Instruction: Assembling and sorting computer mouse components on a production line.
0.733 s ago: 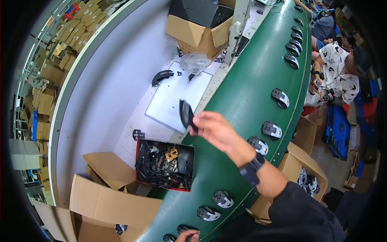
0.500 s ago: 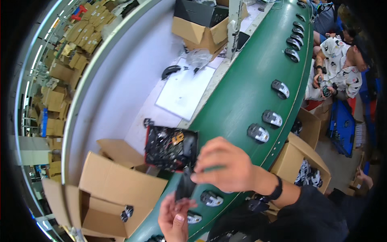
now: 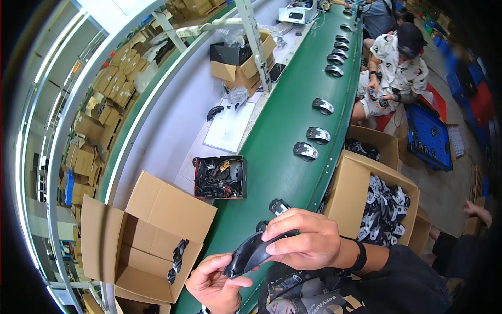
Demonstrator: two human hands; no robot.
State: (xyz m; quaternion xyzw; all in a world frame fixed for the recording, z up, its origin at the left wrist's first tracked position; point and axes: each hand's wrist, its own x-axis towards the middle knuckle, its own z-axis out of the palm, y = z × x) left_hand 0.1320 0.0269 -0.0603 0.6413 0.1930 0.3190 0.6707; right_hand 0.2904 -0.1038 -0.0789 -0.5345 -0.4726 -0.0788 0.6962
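A black curved mouse shell (image 3: 250, 256) is held between my two hands above the near end of the green conveyor belt (image 3: 280, 149). My left hand (image 3: 217, 282) pinches its lower left end between thumb and fingers. From the upper right, my right hand (image 3: 306, 240) grips the other end, thumb below and fingers on top. Just beyond my right fingers lies a partly assembled mouse (image 3: 278, 206). Another dark part behind the shell is mostly hidden. A small red-and-black box (image 3: 244, 180) full of loose black parts stands at the belt's left edge.
Several mouse bodies (image 3: 318, 135) line the belt toward the far end. An open carton (image 3: 157, 206) with a few parts stands at left; another carton (image 3: 342, 183) full of shells is at right. A co-worker (image 3: 400, 68) sits beyond it, holding parts. A white board (image 3: 227, 128) lies left.
My right hand has drawn back from beside the parts box toward me. The black shell now lies tilted between both hands. The view has shifted too, showing more on the right.
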